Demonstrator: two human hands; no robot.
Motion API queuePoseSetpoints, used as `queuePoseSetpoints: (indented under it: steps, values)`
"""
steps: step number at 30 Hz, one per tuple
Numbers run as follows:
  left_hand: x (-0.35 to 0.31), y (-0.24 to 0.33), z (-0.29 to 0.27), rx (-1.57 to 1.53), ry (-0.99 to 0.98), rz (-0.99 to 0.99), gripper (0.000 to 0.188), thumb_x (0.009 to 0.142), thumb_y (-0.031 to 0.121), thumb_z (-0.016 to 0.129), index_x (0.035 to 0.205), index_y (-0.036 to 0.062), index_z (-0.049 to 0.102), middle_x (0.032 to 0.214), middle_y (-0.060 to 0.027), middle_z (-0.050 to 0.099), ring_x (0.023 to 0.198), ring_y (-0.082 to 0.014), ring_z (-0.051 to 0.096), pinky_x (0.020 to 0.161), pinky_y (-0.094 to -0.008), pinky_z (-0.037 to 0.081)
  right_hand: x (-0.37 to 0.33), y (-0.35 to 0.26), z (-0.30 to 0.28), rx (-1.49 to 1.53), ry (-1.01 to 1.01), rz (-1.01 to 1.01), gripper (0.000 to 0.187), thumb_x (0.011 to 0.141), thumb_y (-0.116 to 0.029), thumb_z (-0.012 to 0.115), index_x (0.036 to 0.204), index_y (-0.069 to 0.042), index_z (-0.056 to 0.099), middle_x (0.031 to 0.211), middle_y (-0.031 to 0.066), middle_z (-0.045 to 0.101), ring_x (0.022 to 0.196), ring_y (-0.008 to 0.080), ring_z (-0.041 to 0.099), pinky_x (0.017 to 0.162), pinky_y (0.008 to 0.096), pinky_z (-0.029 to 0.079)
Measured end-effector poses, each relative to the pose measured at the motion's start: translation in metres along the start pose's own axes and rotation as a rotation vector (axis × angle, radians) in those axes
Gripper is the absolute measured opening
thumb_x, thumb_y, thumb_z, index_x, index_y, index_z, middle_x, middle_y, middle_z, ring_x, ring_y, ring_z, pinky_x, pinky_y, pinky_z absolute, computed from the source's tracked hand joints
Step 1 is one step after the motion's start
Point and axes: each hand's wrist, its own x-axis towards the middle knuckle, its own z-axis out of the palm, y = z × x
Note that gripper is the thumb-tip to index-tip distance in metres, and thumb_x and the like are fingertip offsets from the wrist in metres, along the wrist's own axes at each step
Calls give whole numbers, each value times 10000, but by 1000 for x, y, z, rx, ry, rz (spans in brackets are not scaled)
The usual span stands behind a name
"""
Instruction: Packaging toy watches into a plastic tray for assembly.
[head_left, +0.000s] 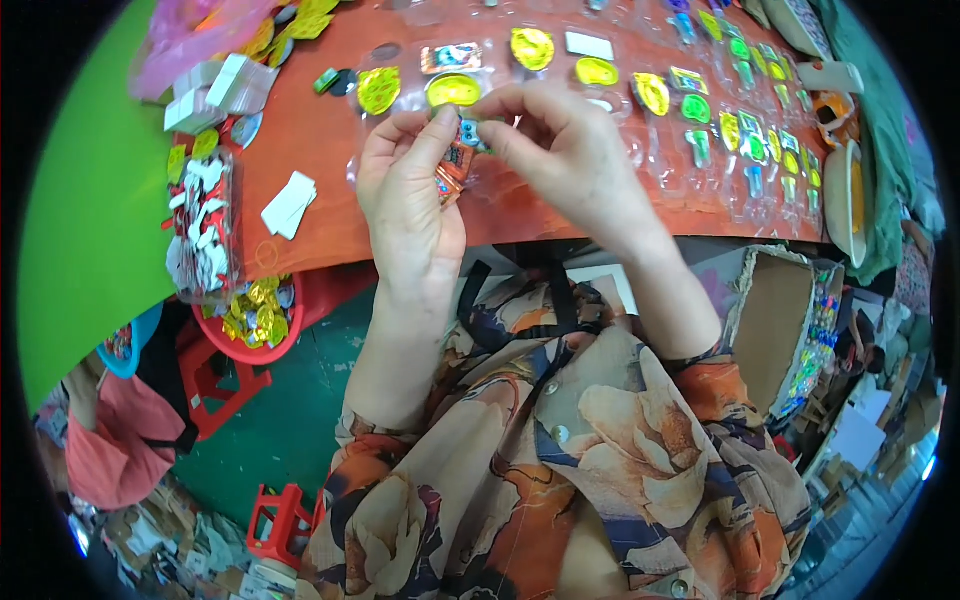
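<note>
Head view: our left hand (415, 195) grasps one orange packet (456, 160) above the table (335, 220); our right hand (575, 150) is at its upper end, grip unclear; leftward we count one clear box (237, 205) of red-and-white pieces (203, 222), one red basin (262, 355)

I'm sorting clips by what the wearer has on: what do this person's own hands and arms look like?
The left hand and right hand are bare; no gloves, watch or bracelet show. The left sleeve and right sleeve are loose and printed in orange, tan and dark tones, leaving much of the forearms uncovered.
</note>
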Motion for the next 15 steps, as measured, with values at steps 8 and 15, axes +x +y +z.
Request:
queuePoseSetpoints:
  steps: [8, 15]
  values:
    - [-5, -2, 16, 86, -63, -207, 165, 933, 99, 684, 1045, 54, 571, 927, -80, 680, 760, -170, 691, 487, -260, 568, 45, 77, -100, -309, 391, -14, 250, 948, -166, 619, 1100, 19, 687, 891, 57, 706, 798, 104, 639, 694, 267, 501]
    - [-20, -10, 26, 3, -161, -368, 202, 927, 66, 583, 1127, 53, 612, 1027, -84, 663, 880, -187, 641, 568, -295, 500, 80, 118, -108, -429, 225, 14, 260, 910, -203, 612, 1084, -45, 724, 951, 170, 727, 857, 267, 701, 794, 362, 527]
